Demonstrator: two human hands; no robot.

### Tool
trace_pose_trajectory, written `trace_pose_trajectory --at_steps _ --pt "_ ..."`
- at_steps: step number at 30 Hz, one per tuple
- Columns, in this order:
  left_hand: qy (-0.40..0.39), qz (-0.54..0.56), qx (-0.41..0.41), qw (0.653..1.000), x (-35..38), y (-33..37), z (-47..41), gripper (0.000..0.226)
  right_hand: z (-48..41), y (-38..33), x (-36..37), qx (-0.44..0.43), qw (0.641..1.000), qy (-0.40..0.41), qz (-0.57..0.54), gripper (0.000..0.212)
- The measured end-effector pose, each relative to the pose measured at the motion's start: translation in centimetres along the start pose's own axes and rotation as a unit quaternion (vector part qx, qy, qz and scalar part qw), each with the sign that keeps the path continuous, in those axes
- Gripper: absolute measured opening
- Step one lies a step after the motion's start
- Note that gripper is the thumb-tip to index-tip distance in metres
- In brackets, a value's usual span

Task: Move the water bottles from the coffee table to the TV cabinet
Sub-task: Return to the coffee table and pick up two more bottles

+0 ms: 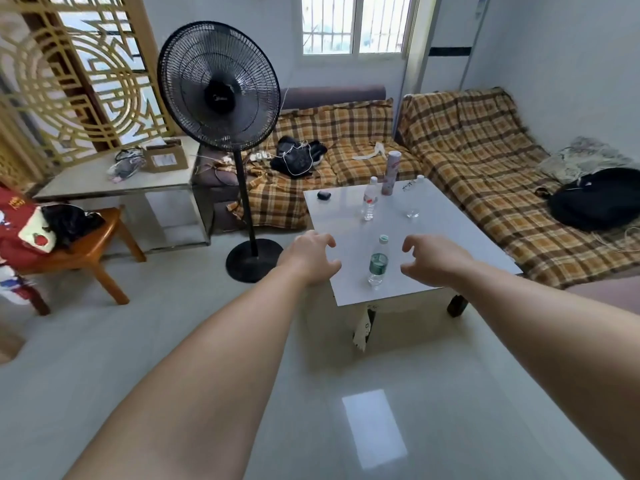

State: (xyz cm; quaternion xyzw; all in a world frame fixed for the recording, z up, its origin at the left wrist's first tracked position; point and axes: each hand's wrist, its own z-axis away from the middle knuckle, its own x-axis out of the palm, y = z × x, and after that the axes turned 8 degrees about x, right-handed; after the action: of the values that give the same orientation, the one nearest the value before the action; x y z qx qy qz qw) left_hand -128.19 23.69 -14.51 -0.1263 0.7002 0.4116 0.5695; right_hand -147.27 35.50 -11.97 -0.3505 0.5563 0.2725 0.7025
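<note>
green-label bottle (378, 261) stands upright at 6 o'clock on the pale glossy bench (341, 220), near its front edge. red-label bottle (369, 199) stands at 12 o'clock and a third clear bottle (415, 197) at 1 o'clock. both are upright and well apart from the near one. pink can (392, 172) stands just behind them.

left grip (311, 258) hangs at 9 o'clock of the green-label bottle, right grip (433, 259) at 3 o'clock. both are wide, fingers loosely curled, holding nothing, neither touching the bottle.

handling, as judged: thin clear plastic, light; fill level hard to read. walls likely give under a hard squeeze. surface smooth, slick if damp. tall and narrow on a shiny top, so a sideways bump could tip it. best hold looks like the label band at mid-body, fingers wrapped round. the cap end is a poorer hold.

writing: green and red labels carry print too small to read. fan (219, 95) hub has a faint logo, not legible. cardboard box (166, 157) shows a paper label, unreadable.
</note>
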Motion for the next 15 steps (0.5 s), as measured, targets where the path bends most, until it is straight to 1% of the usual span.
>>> trace_pose_trajectory --at_steps 4,8,15 --pt "0.000 0.006 0.026 1.000 -0.2 0.3 -4.4 0.041 -3.7 0.7 -1.3 0.021 1.000 0.007 0.002 0.045" --pt "-0.015 0.006 0.035 0.999 0.6 1.6 -9.0 0.041 -7.9 2.4 -2.5 0.030 0.999 0.011 0.007 0.045" --pt "-0.024 -0.019 0.032 0.999 3.0 5.7 -19.6 0.043 -17.9 8.8 -3.5 0.021 1.000 0.005 -0.009 0.044"
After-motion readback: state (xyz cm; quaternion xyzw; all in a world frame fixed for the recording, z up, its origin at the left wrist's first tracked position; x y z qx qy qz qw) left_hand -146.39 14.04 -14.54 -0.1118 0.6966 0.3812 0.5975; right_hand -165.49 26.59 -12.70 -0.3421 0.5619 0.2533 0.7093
